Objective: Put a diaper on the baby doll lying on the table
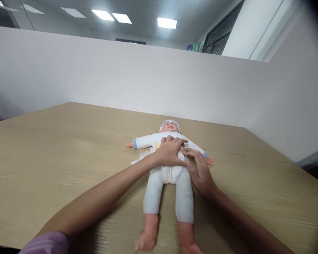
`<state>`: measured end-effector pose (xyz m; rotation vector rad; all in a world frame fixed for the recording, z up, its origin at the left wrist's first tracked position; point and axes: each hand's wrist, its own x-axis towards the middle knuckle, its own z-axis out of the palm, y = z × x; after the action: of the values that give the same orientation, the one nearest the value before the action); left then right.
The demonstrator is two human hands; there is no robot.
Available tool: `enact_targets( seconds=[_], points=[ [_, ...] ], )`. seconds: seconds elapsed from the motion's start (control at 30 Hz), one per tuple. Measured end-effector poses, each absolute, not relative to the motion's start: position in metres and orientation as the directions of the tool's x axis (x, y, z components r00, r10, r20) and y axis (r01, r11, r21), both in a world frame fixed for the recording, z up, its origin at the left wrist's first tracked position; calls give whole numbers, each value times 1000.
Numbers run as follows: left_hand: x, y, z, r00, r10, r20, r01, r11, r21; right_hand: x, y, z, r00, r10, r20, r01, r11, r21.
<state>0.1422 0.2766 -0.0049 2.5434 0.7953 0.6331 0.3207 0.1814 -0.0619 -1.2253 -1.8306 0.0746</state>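
Note:
A baby doll (151, 190) in a white suit with blue cuffs lies on its back, arms stretched out, feet towards me. Round its hips is a white diaper (172, 174) with orange marks at the waist. My left hand (171, 151) lies across the doll's belly over the diaper's front, fingers spread and thumb reaching right. At the doll's side on the right, my right hand (200, 171) has its fingers and thumb bent round the diaper's waist edge. What sits under my left palm is hidden. A white flap of the diaper sticks out at the left.
The doll lies on a wide wood-coloured table (69, 148). A pale partition wall (108, 74) stands behind the table and along its right side. Beyond it are ceiling lights and a dark-framed window (221, 31).

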Motion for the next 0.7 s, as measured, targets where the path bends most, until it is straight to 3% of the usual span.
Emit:
enact_targets(
  seconds=[0.1,0.23,0.33,0.5,0.7],
  points=[
    [135,279,0,734,618,283,336,-691,640,327,174,-72,-137,778,613,677,525,-516],
    [109,276,-2,687,609,396,88,-611,787,333,178,-73,-133,783,607,649,532,-544],
    [74,276,-21,572,712,408,137,-573,808,335,178,-69,-204,786,583,664,549,-507],
    [7,287,-57,469,790,395,374,-583,722,332,175,-68,-264,768,584,733,553,-397],
    [-24,298,-57,570,771,282,631,-631,451,324,173,-63,-232,719,655,807,518,-283]
  ],
)
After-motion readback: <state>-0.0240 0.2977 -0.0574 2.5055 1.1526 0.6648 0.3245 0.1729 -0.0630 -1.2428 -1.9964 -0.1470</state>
